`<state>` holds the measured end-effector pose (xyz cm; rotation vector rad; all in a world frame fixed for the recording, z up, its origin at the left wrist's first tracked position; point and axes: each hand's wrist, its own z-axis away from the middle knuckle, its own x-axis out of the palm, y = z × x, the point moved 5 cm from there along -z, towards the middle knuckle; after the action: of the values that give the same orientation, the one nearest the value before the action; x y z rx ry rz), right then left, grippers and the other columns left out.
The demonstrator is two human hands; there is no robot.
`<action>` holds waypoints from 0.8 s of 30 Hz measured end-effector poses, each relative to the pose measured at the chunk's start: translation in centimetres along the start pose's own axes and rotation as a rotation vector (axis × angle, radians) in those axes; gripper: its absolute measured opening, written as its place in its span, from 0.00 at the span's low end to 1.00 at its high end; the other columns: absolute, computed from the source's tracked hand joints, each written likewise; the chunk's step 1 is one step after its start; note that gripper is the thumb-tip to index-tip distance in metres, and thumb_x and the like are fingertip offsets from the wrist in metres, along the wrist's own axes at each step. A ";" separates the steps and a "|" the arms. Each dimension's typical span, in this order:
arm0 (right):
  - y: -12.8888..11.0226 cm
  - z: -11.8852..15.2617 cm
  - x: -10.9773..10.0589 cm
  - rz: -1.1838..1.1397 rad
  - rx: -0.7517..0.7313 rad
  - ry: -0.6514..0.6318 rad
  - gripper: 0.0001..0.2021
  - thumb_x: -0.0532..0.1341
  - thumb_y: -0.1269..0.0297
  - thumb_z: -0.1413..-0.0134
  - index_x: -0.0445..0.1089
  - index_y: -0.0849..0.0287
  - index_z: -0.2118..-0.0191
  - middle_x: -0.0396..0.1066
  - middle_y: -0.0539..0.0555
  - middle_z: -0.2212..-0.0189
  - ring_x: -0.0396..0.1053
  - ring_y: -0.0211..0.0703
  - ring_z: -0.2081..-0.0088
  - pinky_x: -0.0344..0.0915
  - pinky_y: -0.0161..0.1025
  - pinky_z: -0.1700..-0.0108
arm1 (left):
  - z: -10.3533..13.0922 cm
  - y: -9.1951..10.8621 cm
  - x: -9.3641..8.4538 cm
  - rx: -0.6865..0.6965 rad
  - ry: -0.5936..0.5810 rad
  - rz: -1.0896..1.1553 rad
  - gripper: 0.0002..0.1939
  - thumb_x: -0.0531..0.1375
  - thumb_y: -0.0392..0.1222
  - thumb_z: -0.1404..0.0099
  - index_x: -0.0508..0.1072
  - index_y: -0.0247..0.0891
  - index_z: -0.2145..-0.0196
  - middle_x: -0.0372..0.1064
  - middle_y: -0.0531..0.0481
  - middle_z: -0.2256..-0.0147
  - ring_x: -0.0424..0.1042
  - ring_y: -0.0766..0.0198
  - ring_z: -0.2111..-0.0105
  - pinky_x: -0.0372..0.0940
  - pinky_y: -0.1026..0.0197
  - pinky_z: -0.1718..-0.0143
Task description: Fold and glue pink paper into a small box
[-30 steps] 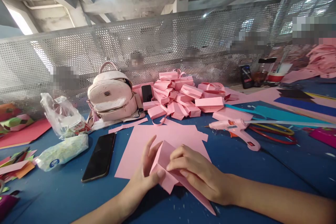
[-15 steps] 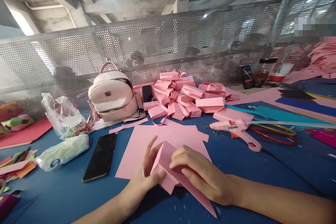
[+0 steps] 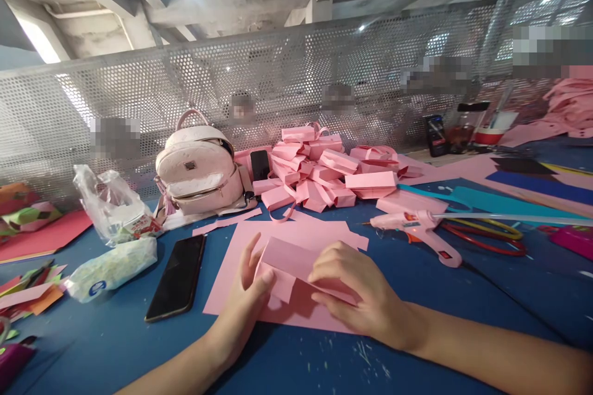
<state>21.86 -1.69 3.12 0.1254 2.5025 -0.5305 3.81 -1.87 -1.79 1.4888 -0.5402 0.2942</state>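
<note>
A folded piece of pink paper [image 3: 291, 259] is held between my two hands above a flat pink sheet [image 3: 231, 278]. My left hand [image 3: 248, 290] grips its left end, thumb on the near side and fingers behind. On the right side, the curled fingers of my right hand [image 3: 356, 290] close on the paper's other end. A small flap of the folded paper hangs down beside my left thumb. The flat sheet lies on the blue table [image 3: 296, 364] beneath both hands.
Many folded pink paper pieces [image 3: 324, 166] are heaped at the back. A pink glue gun [image 3: 417, 228] lies on the right, its cord trailing forward. Left stand a phone [image 3: 176, 278], a tissue pack [image 3: 113, 265], a plastic bag [image 3: 109, 203] and a backpack [image 3: 199, 166].
The folded paper has turned from slanting toward me to lying more crosswise, and has lifted slightly. My left hand shifted left and up with it; the right hand regripped its end.
</note>
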 end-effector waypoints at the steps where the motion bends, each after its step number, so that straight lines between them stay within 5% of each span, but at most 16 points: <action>1: 0.1 -0.1 0.0 0.006 -0.001 0.009 0.06 0.63 0.71 0.37 0.68 0.57 0.55 0.73 0.53 0.63 0.67 0.42 0.61 0.62 0.40 0.58 | 0.0 0.0 0.0 0.007 -0.001 -0.011 0.49 0.68 0.53 0.38 0.45 0.48 0.29 0.59 0.40 0.34 0.58 0.42 0.34 0.55 0.43 0.35; 10: -0.3 -0.2 -0.8 0.009 -0.039 0.094 0.03 0.63 0.73 0.37 0.74 0.59 0.62 0.71 0.53 0.70 0.66 0.40 0.67 0.61 0.38 0.64 | 0.0 -0.1 -0.2 0.010 -0.006 -0.039 0.49 0.69 0.53 0.40 0.48 0.49 0.30 0.56 0.41 0.33 0.55 0.40 0.33 0.53 0.41 0.35; 24: -0.7 -0.3 -0.9 0.004 -0.079 0.059 0.04 0.63 0.73 0.38 0.75 0.60 0.63 0.73 0.53 0.70 0.66 0.40 0.68 0.61 0.39 0.65 | 0.0 -0.3 -0.4 -0.004 -0.034 -0.081 0.45 0.67 0.55 0.38 0.49 0.51 0.30 0.57 0.42 0.33 0.55 0.40 0.33 0.52 0.39 0.35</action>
<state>22.36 -2.22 4.08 0.1179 2.5762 -0.4314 3.58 -1.79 -2.25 1.5097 -0.5061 0.2048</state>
